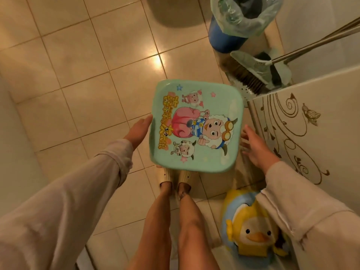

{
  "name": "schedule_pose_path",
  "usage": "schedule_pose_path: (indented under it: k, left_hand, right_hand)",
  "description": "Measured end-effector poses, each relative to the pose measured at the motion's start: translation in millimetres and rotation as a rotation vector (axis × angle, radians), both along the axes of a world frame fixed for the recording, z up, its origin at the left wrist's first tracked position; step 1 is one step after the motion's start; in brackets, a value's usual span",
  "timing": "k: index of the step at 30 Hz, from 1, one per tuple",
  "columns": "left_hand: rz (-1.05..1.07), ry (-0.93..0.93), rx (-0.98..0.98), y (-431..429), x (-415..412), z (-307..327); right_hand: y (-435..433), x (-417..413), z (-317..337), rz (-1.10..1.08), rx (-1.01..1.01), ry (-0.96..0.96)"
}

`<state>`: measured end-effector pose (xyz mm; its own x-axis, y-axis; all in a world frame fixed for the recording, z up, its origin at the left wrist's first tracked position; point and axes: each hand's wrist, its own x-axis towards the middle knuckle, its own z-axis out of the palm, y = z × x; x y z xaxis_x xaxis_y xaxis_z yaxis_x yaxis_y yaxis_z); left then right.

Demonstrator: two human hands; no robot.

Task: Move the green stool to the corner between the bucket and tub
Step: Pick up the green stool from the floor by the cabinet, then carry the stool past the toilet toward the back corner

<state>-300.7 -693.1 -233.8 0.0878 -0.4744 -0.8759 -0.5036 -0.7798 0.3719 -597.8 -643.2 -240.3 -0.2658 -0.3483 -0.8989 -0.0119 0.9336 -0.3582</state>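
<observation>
One green stool (196, 125), cartoon-printed seat

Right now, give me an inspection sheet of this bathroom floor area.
Surface: beige tiled floor, glare spot near centre.
Job's things: green stool with cartoon seat, above the person's feet; blue bucket lined with a plastic bag, top right; patterned tub wall at right.
Clutter: broom and dustpan between bucket and tub; yellow duck potty lower right.
Hands: left hand at stool's left edge; right hand open beside its right edge.
Cables: nothing seen.
Surroundings: white wall right.
</observation>
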Motion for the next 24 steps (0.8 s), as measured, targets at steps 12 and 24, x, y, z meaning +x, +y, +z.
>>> schedule_pose_path:
  k: [12,24]
  left_hand:
    - [0.341,0.267,0.055,6,5,-20]
    - [0.392,0.201,-0.025,55,40,106]
  right_hand:
    - [-6,16,-16,-0.228,-0.079,-0.144]
    - [17,37,104,0.040,-0.102,-0.227]
